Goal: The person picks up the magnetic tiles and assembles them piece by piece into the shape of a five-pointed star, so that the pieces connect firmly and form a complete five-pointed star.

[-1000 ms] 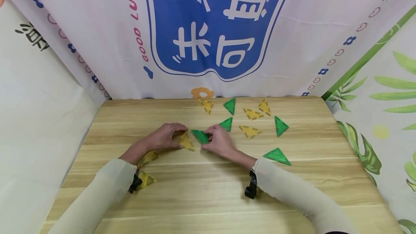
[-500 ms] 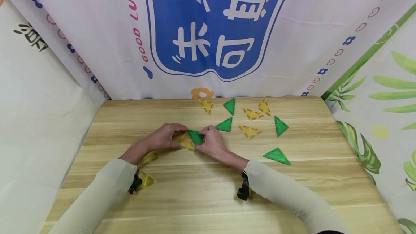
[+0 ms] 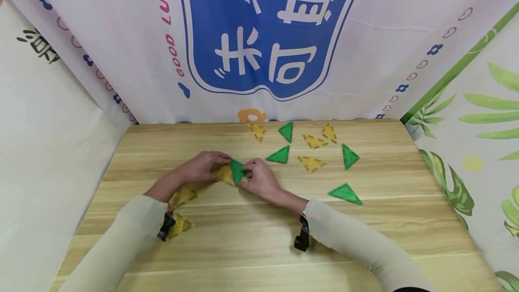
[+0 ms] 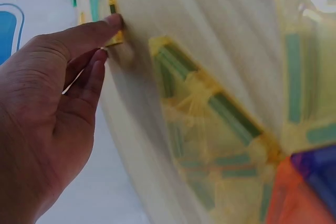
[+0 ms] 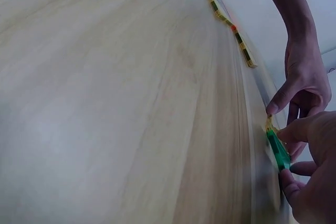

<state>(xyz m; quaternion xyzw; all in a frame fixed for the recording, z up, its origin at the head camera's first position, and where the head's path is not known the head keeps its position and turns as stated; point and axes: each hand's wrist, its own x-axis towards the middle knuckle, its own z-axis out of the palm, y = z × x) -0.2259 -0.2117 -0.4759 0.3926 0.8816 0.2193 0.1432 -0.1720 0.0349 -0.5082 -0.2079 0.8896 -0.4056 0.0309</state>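
My left hand (image 3: 204, 166) pinches a translucent yellow triangle magnetic tile (image 3: 225, 175) by its left side. In the left wrist view, thumb and fingers close on the edge of that tile (image 4: 116, 38). From the right, my right hand (image 3: 262, 179) pinches a green triangle magnetic tile (image 3: 237, 171). The two tiles meet edge to edge between the hands, and the right wrist view shows the green tile (image 5: 278, 149) against the yellow one (image 5: 269, 123). They look tilted up from the table; how firmly they join cannot be told.
Beside the left forearm lie more yellow tiles (image 3: 184, 196), touching orange (image 4: 299, 198) and purple (image 4: 317, 177) pieces. Loose green (image 3: 279, 155) and yellow triangles (image 3: 311, 164) are scattered at the back right. A green triangle (image 3: 345, 193) lies nearer the right forearm. A printed curtain (image 3: 365, 66) borders the wooden table (image 3: 259, 242).
My right hand has brought the green tile leftward until it meets the yellow one. Both tiles have since shifted slightly left and turned, and the left hand has drawn back a little.
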